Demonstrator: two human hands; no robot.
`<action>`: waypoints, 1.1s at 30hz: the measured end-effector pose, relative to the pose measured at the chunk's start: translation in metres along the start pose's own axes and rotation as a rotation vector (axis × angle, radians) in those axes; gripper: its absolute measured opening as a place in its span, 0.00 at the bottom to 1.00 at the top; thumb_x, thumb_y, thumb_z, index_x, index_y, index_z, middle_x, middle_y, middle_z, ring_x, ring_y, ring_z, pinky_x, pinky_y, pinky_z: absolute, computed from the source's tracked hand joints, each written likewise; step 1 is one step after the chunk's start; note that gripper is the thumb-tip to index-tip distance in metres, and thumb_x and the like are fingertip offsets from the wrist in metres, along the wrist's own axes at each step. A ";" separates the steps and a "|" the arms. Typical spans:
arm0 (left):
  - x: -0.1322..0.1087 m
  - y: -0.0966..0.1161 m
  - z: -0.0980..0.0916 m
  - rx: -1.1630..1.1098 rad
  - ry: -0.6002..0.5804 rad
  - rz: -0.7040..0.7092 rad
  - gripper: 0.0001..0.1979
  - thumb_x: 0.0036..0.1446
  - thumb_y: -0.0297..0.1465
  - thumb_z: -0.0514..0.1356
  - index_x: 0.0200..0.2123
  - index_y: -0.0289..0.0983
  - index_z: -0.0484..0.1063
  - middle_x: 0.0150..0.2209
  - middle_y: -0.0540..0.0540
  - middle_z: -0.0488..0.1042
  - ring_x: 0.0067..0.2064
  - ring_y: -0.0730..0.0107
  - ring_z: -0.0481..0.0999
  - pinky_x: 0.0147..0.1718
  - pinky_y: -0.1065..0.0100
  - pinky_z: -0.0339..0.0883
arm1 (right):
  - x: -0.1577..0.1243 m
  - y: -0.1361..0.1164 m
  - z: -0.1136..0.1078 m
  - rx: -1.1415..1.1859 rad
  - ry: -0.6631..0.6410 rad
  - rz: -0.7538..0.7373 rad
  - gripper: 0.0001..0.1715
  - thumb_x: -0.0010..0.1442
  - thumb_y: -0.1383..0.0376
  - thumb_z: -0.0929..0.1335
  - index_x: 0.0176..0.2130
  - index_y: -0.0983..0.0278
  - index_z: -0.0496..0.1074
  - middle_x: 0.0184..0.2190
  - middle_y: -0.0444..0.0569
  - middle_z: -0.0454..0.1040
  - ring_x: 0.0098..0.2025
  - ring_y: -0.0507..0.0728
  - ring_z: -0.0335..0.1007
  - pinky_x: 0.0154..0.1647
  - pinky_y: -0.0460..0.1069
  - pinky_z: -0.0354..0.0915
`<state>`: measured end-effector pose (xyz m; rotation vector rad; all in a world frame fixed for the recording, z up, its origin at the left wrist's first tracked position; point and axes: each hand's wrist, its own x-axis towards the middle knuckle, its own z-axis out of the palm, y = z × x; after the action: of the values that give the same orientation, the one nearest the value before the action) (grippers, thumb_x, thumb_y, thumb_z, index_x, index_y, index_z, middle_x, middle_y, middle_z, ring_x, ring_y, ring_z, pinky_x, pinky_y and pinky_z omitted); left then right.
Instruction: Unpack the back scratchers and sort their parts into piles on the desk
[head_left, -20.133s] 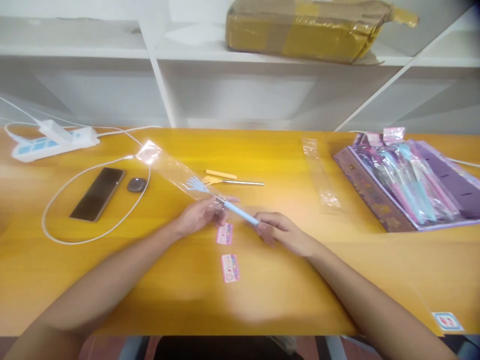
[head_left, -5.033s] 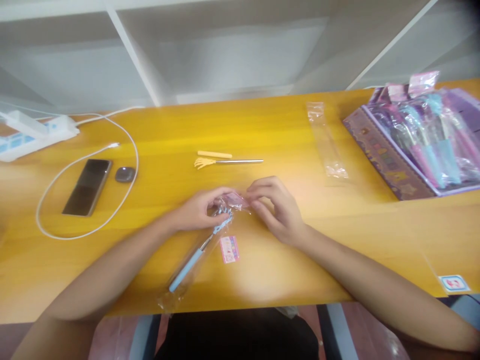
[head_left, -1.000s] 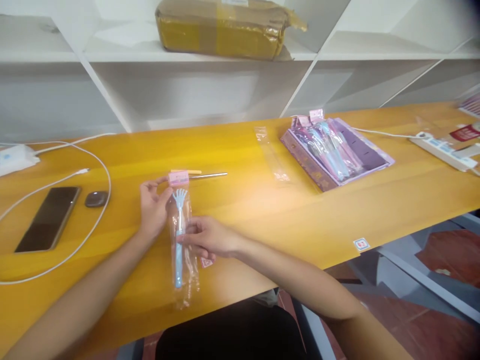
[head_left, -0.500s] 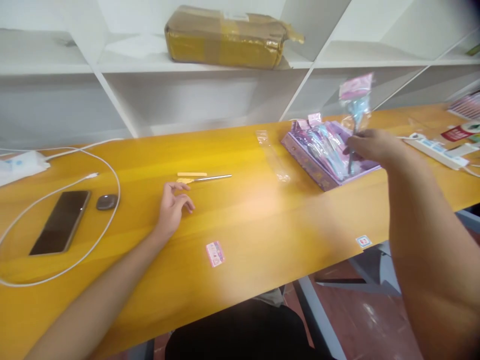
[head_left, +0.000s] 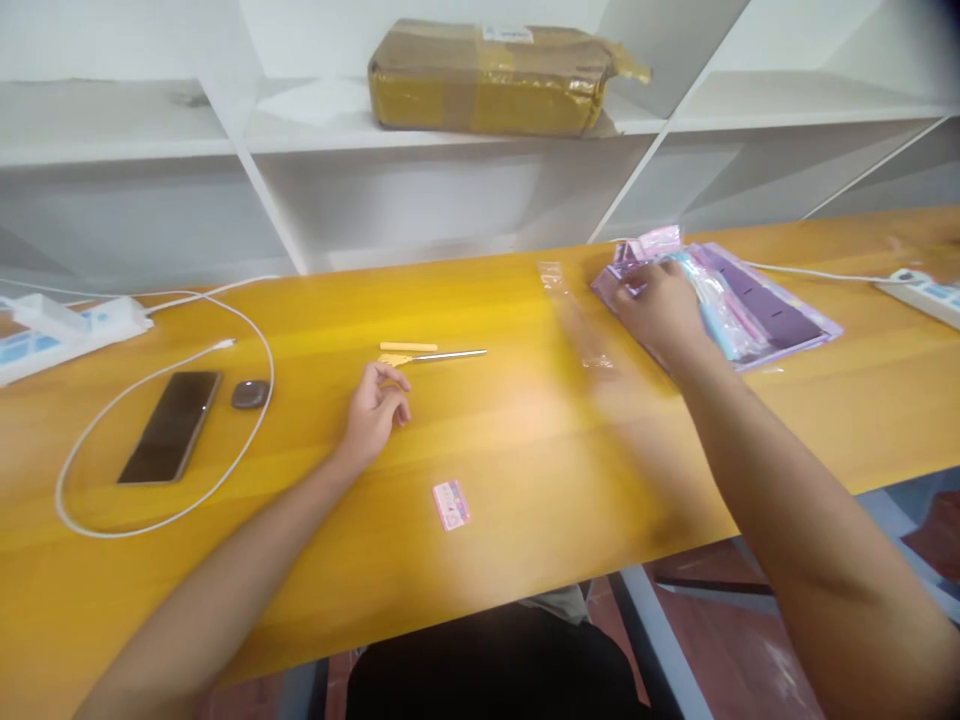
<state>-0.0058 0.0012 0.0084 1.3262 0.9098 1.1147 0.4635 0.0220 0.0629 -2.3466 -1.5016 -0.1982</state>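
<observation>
My left hand (head_left: 375,410) rests on the table with its fingers loosely bent and apart, holding nothing. Just beyond its fingertips lie a slim yellow stick (head_left: 409,347) and a thin silver rod with a yellow decorated end (head_left: 450,355). My right hand (head_left: 664,305) reaches over the left part of a shallow purple box (head_left: 780,300). Its fingers are curled down among clear-wrapped, pink and light-blue packets (head_left: 727,310); what they grip is hidden. A pink printed card (head_left: 451,505) lies in front of me, and a clear plastic sleeve (head_left: 574,315) left of the box.
On the left are a phone (head_left: 171,427), a small dark case (head_left: 250,394), a looped white cable (head_left: 71,440) and a power strip (head_left: 75,335). Another power strip (head_left: 926,295) stands at the right. A brown taped parcel (head_left: 491,80) sits on the white shelf behind.
My right hand, which held up a wrapped light-blue stick-like item at the box's right, is now down at its left side. The raised item is out of sight. My left hand stays resting.
</observation>
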 end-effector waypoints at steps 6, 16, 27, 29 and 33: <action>0.000 0.001 0.001 0.000 0.002 -0.018 0.11 0.56 0.27 0.60 0.41 0.41 0.63 0.37 0.55 0.74 0.22 0.79 0.72 0.21 0.72 0.63 | 0.016 -0.029 0.066 0.045 -0.244 -0.031 0.48 0.56 0.53 0.79 0.66 0.75 0.68 0.58 0.72 0.74 0.62 0.74 0.72 0.66 0.65 0.65; -0.002 0.003 0.003 0.008 0.013 0.010 0.08 0.57 0.27 0.60 0.39 0.40 0.64 0.37 0.54 0.73 0.23 0.80 0.71 0.23 0.73 0.63 | -0.003 -0.002 0.088 0.396 -0.169 -0.122 0.38 0.55 0.55 0.78 0.61 0.66 0.74 0.56 0.61 0.78 0.47 0.64 0.78 0.55 0.61 0.74; -0.002 0.006 0.001 0.026 0.007 0.020 0.06 0.57 0.29 0.60 0.38 0.40 0.65 0.34 0.54 0.73 0.23 0.80 0.70 0.23 0.74 0.61 | -0.086 -0.214 0.068 0.287 -0.300 -0.767 0.29 0.75 0.53 0.67 0.66 0.67 0.70 0.63 0.64 0.72 0.63 0.70 0.68 0.64 0.63 0.64; -0.002 0.007 0.001 0.033 0.004 0.015 0.06 0.56 0.29 0.60 0.37 0.40 0.65 0.32 0.54 0.72 0.23 0.79 0.69 0.23 0.74 0.60 | -0.102 -0.241 0.068 0.233 -0.318 -0.793 0.24 0.78 0.58 0.62 0.65 0.68 0.70 0.63 0.65 0.72 0.65 0.71 0.65 0.66 0.63 0.61; -0.003 0.006 0.001 0.055 -0.038 -0.009 0.03 0.56 0.28 0.58 0.35 0.39 0.66 0.30 0.54 0.73 0.23 0.79 0.69 0.24 0.74 0.61 | -0.117 -0.259 0.067 0.192 -0.385 -0.731 0.20 0.78 0.68 0.57 0.57 0.70 0.72 0.58 0.69 0.74 0.58 0.70 0.70 0.59 0.59 0.65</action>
<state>-0.0067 -0.0027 0.0142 1.3822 0.9231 1.0609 0.1761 0.0448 0.0211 -1.6545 -2.3924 0.2308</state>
